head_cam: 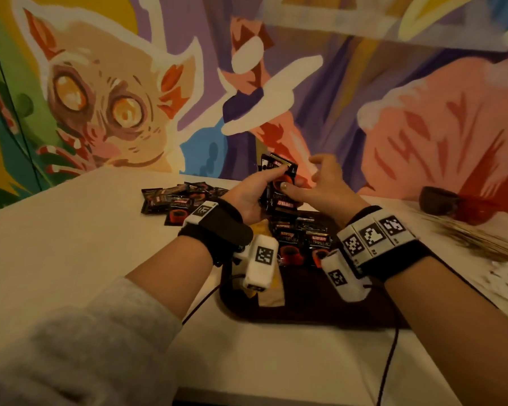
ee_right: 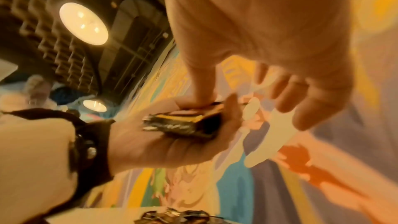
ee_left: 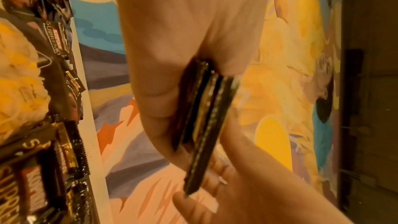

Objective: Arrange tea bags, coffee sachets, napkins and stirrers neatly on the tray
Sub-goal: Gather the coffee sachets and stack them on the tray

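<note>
1. Table (head_cam: 71, 230): fills lower frame; painted wall behind.
2. Tray (head_cam: 305, 303), lower centre: sachets and yellow napkin on it, wrists partly block view.
3. Loose sachets (head_cam: 176, 200) centre-left, off tray.
4. Sachet stack (head_cam: 279, 183), frame centre, above tray: upright, long axis vertical. Left hand (head_cam: 247, 197) grips it; right hand (head_cam: 320, 186) thumb presses front, other fingers spread loose.

Setting: café or similar hospitality venue. Evidence: large painted mural (head_cam: 106, 92) of a wide-eyed animal and bright shapes covering the wall; pale counter (head_cam: 71, 230) bearing a dark serving tray (head_cam: 305, 306) and scattered coffee sachets (head_cam: 173, 200); round ceiling lamps (ee_right: 83, 23); dark gridded ceiling panels (ee_right: 43, 28).
</note>
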Available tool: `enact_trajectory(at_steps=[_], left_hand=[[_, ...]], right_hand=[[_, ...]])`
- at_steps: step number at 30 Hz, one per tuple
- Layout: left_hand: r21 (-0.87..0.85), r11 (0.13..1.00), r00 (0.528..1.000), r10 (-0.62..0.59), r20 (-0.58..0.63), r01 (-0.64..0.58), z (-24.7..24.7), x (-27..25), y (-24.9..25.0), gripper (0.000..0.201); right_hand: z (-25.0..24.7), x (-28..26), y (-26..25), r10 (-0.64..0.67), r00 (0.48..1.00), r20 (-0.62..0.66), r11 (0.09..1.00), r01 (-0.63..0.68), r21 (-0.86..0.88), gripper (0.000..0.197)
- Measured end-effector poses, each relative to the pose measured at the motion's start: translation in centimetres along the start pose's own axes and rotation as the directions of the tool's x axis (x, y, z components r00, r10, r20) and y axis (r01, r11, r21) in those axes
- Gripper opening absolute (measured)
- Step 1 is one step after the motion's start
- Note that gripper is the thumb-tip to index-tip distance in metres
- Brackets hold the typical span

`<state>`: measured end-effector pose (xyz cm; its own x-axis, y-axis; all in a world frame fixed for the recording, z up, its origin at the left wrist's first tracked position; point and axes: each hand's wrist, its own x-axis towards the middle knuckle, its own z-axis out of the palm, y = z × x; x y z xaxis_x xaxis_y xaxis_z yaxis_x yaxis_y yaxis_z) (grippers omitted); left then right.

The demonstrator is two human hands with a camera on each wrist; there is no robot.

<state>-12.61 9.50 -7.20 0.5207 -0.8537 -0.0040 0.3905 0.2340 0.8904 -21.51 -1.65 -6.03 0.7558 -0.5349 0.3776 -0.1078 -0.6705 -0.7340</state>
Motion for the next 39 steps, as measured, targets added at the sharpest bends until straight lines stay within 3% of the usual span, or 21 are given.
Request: enact_trajectory(at_steps=[2, 5, 8, 12, 17, 20, 22, 24, 27, 29, 32, 35, 39], left_hand=[[-0.056, 0.998, 1.000, -0.009, 0.026, 0.010, 0.7, 0.0, -0.3, 0.035], [-0.048, 0.998, 0.997, -0.025, 0.074, 0.029, 2.0, 0.1, -0.9, 0.049], [-0.061, 0.996, 0.992, -0.061, 0.111, 0.069, 3.6, -0.2, -1.4, 0.060], [-0.052, 0.998, 0.996, -0.028, 0.088, 0.033, 4.2, -0.1, -1.7, 0.051], [-0.027, 1.000, 0.997, -0.004, 0.073, 0.006, 4.1, 0.1, -1.8, 0.061], [-0.057, 0.998, 0.995, 0.016, 0.101, -0.010, 3.4, 0.0, -1.8, 0.039], [-0.043, 0.999, 0.994, 0.022, 0.103, -0.018, 2.8, 0.0, -1.8, 0.021], [-0.002, 1.000, 0.997, 0.017, 0.081, -0.017, 2.1, -0.2, -1.9, 0.019], [0.082, 0.996, 0.999, 0.044, 0.033, -0.046, 1.1, -0.3, -1.7, 0.016], [0.075, 0.995, 0.998, 0.064, -0.013, -0.063, 0.5, -0.3, -1.5, 0.013], [0.126, 0.989, 0.997, 0.076, -0.012, -0.074, 0.0, -0.5, -1.5, 0.011], [0.239, 0.968, 0.998, 0.069, 0.014, -0.070, 0.0, -0.7, -1.8, 0.018], [0.295, 0.955, 0.999, 0.040, 0.020, -0.044, 0.2, -1.0, -2.1, 0.018]], right_hand=[[-1.9, -1.1, -0.1, -0.174, 0.970, 0.169, 0.959, 0.206, -0.194, 0.100], [-2.8, -2.1, -0.6, -0.173, 0.905, 0.388, 0.833, 0.345, -0.433, 0.122], [-2.6, -1.4, -0.5, -0.164, 0.911, 0.377, 0.736, 0.368, -0.568, 0.127], [-3.0, -1.2, -0.4, -0.288, 0.900, 0.327, 0.801, 0.413, -0.432, 0.116], [-2.7, -1.8, -0.3, -0.331, 0.905, 0.268, 0.810, 0.418, -0.411, 0.122], [-2.9, -2.0, -0.6, -0.309, 0.920, 0.243, 0.865, 0.378, -0.329, 0.112], [-3.0, -2.2, -0.6, -0.292, 0.916, 0.275, 0.880, 0.370, -0.298, 0.115], [-3.0, -2.3, -0.7, -0.269, 0.909, 0.318, 0.924, 0.337, -0.181, 0.117], [-3.4, -1.7, -0.6, -0.175, 0.973, 0.152, 0.979, 0.154, 0.135, 0.085], [-3.8, -1.3, -0.3, 0.014, 1.000, 0.021, 0.937, -0.020, 0.350, 0.055], [-3.4, -1.7, 0.8, 0.182, 0.979, 0.095, 0.790, -0.203, 0.578, 0.017], [-2.3, -2.4, 1.7, 0.184, 0.973, 0.142, 0.767, -0.232, 0.599, 0.004], [-1.7, -2.9, 2.5, 0.197, 0.966, 0.168, 0.748, -0.259, 0.612, 0.014]])
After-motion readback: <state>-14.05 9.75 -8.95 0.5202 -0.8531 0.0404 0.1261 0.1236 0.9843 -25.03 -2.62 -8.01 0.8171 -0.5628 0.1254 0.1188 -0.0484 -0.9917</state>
